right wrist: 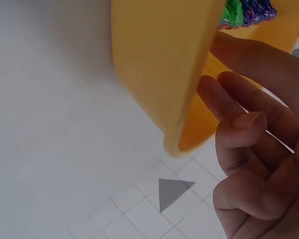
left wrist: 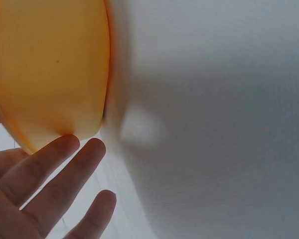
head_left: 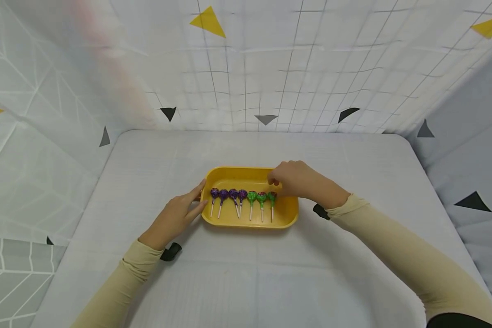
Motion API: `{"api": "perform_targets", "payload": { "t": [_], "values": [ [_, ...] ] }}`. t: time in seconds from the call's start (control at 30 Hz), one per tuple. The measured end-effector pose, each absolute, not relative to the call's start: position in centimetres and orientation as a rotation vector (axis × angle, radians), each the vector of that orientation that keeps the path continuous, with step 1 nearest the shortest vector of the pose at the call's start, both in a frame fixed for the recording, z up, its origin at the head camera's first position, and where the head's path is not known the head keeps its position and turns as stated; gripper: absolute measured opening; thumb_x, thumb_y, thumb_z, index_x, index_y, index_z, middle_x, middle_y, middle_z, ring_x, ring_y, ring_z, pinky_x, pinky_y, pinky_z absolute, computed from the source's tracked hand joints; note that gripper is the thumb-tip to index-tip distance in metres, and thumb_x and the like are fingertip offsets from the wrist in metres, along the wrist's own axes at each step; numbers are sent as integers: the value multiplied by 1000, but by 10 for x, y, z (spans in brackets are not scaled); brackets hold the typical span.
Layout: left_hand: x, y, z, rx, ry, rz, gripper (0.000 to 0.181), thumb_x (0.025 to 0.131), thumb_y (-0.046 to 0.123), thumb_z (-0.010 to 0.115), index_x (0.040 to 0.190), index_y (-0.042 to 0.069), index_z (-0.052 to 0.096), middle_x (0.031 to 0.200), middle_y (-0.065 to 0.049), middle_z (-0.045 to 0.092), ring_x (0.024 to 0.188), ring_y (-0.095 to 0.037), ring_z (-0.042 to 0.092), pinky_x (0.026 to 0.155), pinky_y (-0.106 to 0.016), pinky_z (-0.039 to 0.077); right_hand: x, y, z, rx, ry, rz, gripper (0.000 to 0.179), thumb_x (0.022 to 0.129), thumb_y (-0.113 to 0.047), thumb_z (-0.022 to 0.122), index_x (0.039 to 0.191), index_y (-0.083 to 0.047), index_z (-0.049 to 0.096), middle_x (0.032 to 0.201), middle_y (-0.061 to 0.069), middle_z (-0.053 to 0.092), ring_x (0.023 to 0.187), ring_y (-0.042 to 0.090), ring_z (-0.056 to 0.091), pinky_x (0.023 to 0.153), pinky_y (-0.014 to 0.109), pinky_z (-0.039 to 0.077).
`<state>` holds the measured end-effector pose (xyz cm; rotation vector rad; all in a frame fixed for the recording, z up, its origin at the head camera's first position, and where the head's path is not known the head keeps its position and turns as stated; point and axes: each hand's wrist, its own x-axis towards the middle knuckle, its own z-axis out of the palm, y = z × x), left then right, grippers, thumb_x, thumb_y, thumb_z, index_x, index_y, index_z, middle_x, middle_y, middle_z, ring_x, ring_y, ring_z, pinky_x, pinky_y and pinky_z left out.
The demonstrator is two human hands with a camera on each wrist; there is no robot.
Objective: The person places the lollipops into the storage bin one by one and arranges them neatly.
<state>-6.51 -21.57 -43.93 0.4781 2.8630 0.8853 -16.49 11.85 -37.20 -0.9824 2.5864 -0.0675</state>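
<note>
A yellow tray holds a row of lollipops laid side by side, sticks toward me. Several purple-wrapped lollipops lie at the left, three green-wrapped lollipops at the right. My left hand touches the tray's left end, fingers extended along its outer wall in the left wrist view. My right hand reaches over the right part of the tray, beside the rightmost green lollipop. Its thumb and nearer fingers look apart in the right wrist view, the others loosely bent; the tray wall partly hides the fingertips.
The tray stands on a table with a white cover. Behind it hangs a white patterned curtain, and more cloth borders both sides. Dark wrist-camera mounts show at my left wrist and right wrist.
</note>
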Motion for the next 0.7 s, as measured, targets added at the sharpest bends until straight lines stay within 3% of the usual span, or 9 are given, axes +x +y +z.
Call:
{"api": "perform_targets", "payload": {
  "t": [0.17, 0.4, 0.7],
  "values": [
    [-65, -216, -440, 467, 2863, 880, 63, 110, 40, 51, 165, 19, 27, 138, -14, 68, 129, -31, 65, 113, -52, 49, -164, 128, -367, -997, 2613, -89, 22, 88, -27, 84, 103, -13, 77, 93, 0, 74, 79, 19, 61, 68, 33, 54],
    [-64, -215, -439, 459, 2857, 879, 64, 109, 38, 52, 165, 19, 26, 137, -14, 68, 130, -32, 64, 114, -52, 48, -158, 139, -361, -955, 2625, -141, 29, 86, -23, 86, 111, -13, 77, 102, 1, 77, 89, 20, 66, 80, 38, 59],
    [-64, -214, -437, 459, 2857, 871, 64, 110, 38, 52, 165, 18, 26, 138, -15, 68, 130, -32, 64, 114, -53, 48, -153, 156, -346, -900, 2675, -176, 31, 85, -22, 86, 113, -14, 77, 108, 1, 78, 89, 19, 66, 79, 41, 59]
  ]
}}
